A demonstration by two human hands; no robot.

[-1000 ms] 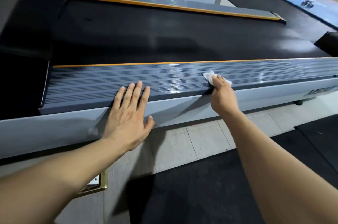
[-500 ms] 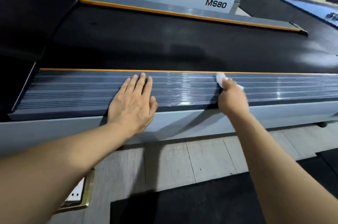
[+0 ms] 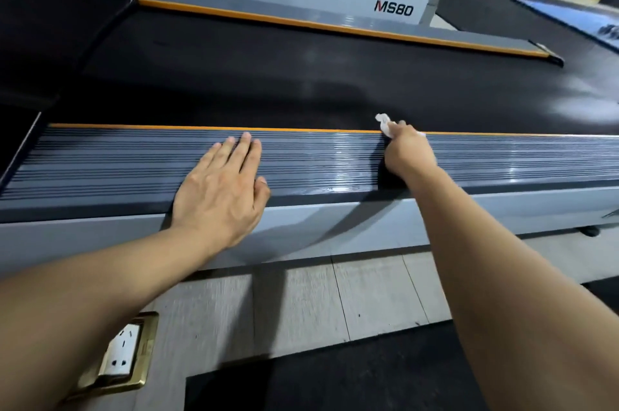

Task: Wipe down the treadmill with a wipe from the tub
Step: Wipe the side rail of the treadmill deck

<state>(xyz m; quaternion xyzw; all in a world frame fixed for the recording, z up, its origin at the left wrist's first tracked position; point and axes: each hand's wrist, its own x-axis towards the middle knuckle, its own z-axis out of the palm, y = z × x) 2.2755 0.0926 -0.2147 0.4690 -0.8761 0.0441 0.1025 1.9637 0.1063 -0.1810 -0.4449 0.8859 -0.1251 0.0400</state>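
**Wipe pressed to the far edge of the treadmill's side rail**

While the fingers (image 3: 397,129) of the right hand (image 3: 407,150) curl round a crumpled white wipe (image 3: 383,124), they hold it down on the ribbed grey side rail (image 3: 318,159) of the treadmill, right at the rail's far edge where an orange stripe (image 3: 201,127) borders the black running belt (image 3: 301,82). Part of the wipe pokes out beyond the knuckles toward the belt. The left hand (image 3: 219,189) lies flat on the same rail, well apart from the right, with its fingers (image 3: 244,149) straight and close together and its thumb at the rail's near lip. The rail around the right hand shines with wet streaks. Below the rail runs a pale grey side panel (image 3: 318,226), then a light tiled floor (image 3: 335,296) with a brass-framed floor socket (image 3: 124,353) near the left forearm and a black rubber mat (image 3: 335,380). Beyond the belt stands a second machine marked MS80 (image 3: 393,8).
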